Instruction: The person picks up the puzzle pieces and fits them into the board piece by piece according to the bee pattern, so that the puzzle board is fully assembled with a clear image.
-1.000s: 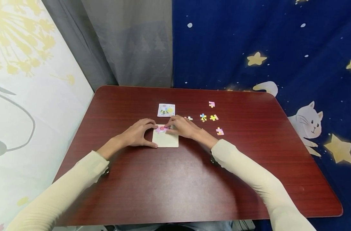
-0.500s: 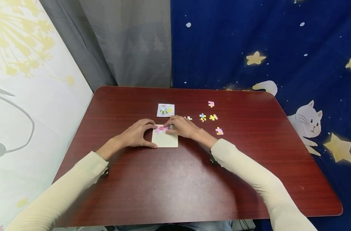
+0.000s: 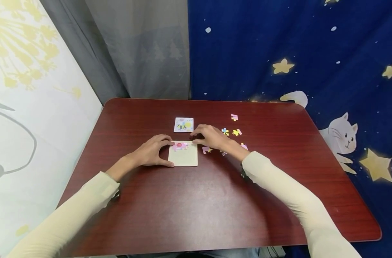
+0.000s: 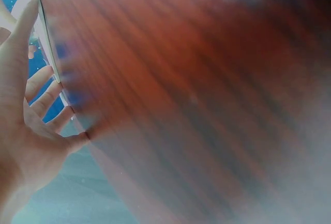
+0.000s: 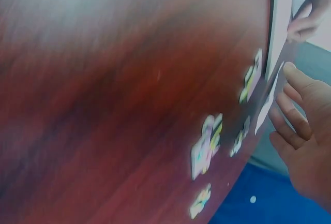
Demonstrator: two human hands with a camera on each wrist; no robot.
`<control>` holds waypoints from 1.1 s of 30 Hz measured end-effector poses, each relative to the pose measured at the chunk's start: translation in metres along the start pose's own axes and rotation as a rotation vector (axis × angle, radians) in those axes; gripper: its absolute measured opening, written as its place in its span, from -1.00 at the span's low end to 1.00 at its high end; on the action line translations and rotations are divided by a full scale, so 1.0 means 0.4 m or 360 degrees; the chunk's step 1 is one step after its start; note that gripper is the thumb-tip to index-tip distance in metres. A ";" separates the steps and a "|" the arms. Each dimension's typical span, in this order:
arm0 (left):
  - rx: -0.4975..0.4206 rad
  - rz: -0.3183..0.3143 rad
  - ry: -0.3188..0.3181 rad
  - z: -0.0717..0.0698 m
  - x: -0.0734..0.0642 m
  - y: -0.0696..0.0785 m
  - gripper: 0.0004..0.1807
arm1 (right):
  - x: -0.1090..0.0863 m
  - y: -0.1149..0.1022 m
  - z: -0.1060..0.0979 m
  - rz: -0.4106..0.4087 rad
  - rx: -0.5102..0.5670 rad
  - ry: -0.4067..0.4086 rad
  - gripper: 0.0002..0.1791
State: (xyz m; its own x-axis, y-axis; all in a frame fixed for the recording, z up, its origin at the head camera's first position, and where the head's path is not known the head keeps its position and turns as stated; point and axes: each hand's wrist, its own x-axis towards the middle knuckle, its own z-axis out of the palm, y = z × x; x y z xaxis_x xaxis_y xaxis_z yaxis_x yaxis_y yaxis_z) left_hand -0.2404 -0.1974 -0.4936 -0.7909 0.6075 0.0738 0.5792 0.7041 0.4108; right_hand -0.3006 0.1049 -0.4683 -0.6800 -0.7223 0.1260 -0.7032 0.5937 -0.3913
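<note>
A cream puzzle tray [image 3: 186, 157] lies flat on the table. Pink puzzle pieces [image 3: 179, 146] with a red round shape sit in its upper left part. My left hand [image 3: 152, 152] touches the tray's left side, thumb at the near corner and fingertips at the far one; in the left wrist view its fingers look mostly straight. My right hand [image 3: 212, 137] hovers at the tray's far right corner with loosely bent fingers, nothing visible between them. Just right of the tray lies a pink and yellow puzzle piece [image 3: 206, 150].
A picture card [image 3: 184, 125] with a bee lies beyond the tray. Several loose pieces are spread to the right, including a yellow piece [image 3: 237, 132], a blue and yellow piece [image 3: 225, 132] and a pink piece [image 3: 234, 117]. My right forearm passes over some of them.
My right hand has come off the pink pieces and moved right, to the tray's far corner. A piece beside the tray has come into sight. My left hand stays at the tray.
</note>
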 end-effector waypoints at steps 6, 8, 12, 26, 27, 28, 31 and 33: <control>-0.0007 0.0015 0.0018 0.004 -0.003 -0.001 0.03 | -0.018 0.038 -0.039 0.0047 -0.0044 0.0029 -0.63; -0.0011 0.0011 0.0016 0.006 -0.005 -0.001 0.03 | -0.024 0.056 -0.051 0.0076 -0.0064 0.0035 -0.63; -0.0010 0.0004 0.0022 0.006 -0.006 -0.001 0.03 | -0.034 0.099 -0.076 0.0127 -0.0106 0.0053 -0.62; -0.0009 0.0007 0.0005 -0.001 -0.004 0.000 0.04 | -0.068 0.234 -0.145 0.0413 -0.0161 0.0140 -0.60; -0.0005 0.0008 0.0007 0.000 -0.004 -0.001 0.03 | -0.071 0.242 -0.150 0.0437 -0.0161 0.0143 -0.60; -0.0005 0.0011 0.0010 0.001 -0.003 -0.002 0.03 | -0.073 0.251 -0.154 0.0460 -0.0163 0.0144 -0.59; -0.0010 0.0018 0.0015 0.003 -0.001 -0.004 0.03 | -0.082 0.274 -0.167 0.0527 -0.0153 0.0158 -0.58; -0.0011 0.0019 0.0014 0.004 -0.001 -0.005 0.02 | -0.088 0.288 -0.174 0.0569 -0.0138 0.0169 -0.56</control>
State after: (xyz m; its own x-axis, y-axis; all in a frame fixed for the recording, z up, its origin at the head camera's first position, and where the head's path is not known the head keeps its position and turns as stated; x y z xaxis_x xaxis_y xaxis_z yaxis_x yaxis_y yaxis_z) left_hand -0.2409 -0.1984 -0.4958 -0.7857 0.6126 0.0864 0.5871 0.6944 0.4161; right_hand -0.3724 0.2234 -0.4544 -0.9001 -0.4261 0.0907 -0.4294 0.8326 -0.3499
